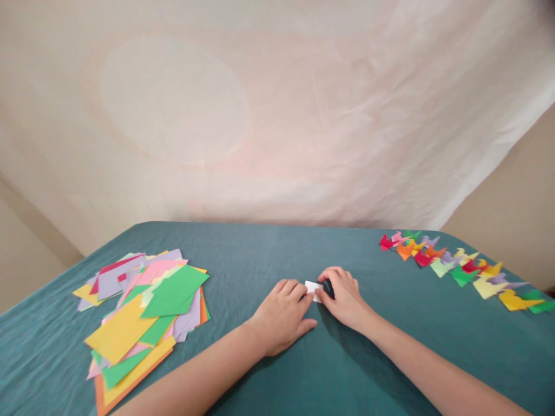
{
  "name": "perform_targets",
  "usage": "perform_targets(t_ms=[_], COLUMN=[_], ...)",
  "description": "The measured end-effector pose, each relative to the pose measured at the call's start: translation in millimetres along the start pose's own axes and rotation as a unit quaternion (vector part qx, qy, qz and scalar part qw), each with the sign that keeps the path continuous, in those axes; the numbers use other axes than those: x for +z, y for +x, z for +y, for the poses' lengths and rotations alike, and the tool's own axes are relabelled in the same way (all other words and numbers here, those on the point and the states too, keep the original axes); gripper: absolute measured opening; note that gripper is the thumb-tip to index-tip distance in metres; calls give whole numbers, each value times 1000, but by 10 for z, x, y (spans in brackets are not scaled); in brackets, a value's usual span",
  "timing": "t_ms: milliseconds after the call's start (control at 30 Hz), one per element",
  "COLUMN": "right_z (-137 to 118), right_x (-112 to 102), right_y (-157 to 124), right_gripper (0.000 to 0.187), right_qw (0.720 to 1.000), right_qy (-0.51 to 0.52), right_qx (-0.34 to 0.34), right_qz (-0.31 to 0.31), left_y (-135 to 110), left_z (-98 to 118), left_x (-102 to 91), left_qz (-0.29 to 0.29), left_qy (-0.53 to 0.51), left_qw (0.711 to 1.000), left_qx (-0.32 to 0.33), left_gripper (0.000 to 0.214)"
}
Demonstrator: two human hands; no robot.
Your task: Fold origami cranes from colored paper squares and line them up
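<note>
A small piece of white paper (313, 289) lies on the teal cloth between my two hands. My left hand (284, 315) rests palm down with its fingers at the paper's left edge and its thumb stretched out apart. At the right edge, the thumb and curled index finger of my right hand (344, 294) close on the paper. A dark patch (328, 288) shows inside the curl of those right fingers; I cannot tell whether it is a small black object or shadow. The paper's left end is partly hidden under my left fingers.
Loose coloured paper sheets (125, 332) are heaped on the left of the cloth-covered table (260, 248). To the right stand rows of small folded paper birds (462, 276) in several colours. A pale cloth (277, 115) hangs behind the table's far edge.
</note>
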State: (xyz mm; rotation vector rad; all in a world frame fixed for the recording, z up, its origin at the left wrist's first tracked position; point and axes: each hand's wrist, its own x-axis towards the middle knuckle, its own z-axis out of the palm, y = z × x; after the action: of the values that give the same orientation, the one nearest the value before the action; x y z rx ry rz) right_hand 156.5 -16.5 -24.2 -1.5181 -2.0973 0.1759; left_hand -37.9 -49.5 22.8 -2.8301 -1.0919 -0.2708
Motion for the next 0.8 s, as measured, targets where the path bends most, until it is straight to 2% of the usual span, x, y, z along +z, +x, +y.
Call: perform_targets(t_ms=[167, 367, 567, 667, 800], right_z=[52, 166, 210, 188, 61], right_x=[19, 33, -22, -152, -326], right_y=[-4, 11, 20, 35, -5], right_gripper=[24, 32, 38, 33, 38], right_qw=[1000, 999, 1000, 999, 993], right_qy=[-13, -25, 16, 44, 36], right_qx=[8, 21, 10, -11, -102], right_qz=[9, -9, -10, 7, -50], left_y=[2, 7, 7, 9, 13], left_z=[4, 4, 4, 2, -4], left_x=[4, -12, -23, -18, -4], left_qz=[2, -3, -3, -2, 0], left_qy=[6, 4, 8, 10, 10], left_qw=[1000, 1000, 1000, 1000, 1000], left_qx=[-1, -1, 2, 2, 2], left_gripper=[46, 46, 46, 45, 46])
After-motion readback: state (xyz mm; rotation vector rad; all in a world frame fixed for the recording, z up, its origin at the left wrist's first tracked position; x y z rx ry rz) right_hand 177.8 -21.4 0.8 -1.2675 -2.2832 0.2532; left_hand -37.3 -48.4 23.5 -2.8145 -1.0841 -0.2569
